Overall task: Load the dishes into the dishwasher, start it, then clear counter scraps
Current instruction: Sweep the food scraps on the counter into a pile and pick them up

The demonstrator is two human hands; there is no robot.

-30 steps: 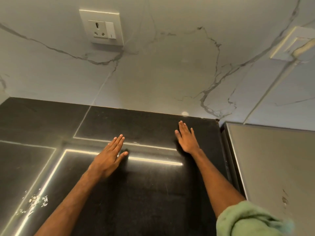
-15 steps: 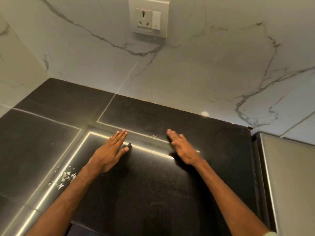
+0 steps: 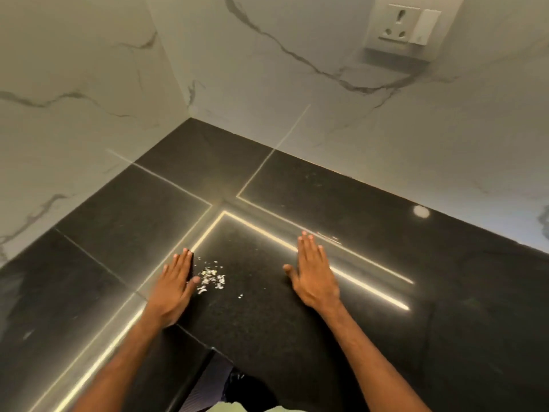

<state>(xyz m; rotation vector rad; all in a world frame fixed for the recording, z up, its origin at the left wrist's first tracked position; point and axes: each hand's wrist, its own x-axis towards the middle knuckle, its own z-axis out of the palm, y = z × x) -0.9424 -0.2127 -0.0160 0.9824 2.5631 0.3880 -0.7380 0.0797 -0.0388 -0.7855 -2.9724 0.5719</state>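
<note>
- Right, both of our hands lie flat on the black counter [image 3: 297, 346], fingers straight and held together
- Our left hand [image 3: 175, 288] sits at about eight o'clock from the middle of the view, fingers pointing to one o'clock, thumb out to the side, gripping nothing
- Now the scraps [image 3: 212, 279]: a small heap of pale flakes at three o'clock of that left hand, the nearest bits right beside the thumb tip, and we cannot tell whether thumb and flakes touch
- One stray flake [image 3: 240, 296] lies apart from the heap, at five o'clock of it
- Our right hand [image 3: 315, 276] is spread flat as well, nothing in it, fingers pointing to twelve, at three o'clock of the scraps and well apart from them
- So the scraps lie between our two hands, much nearer the left one
- Bright strips of reflected light [image 3: 261, 226] cross the counter by the right hand's fingertips
- Up at one o'clock, a white wall socket [image 3: 404, 28] with a switch sits on the marble wall [image 3: 267, 93]
- Down at six o'clock, a pale green bit of clothing [image 3: 234, 408] shows below the counter's front edge
</note>
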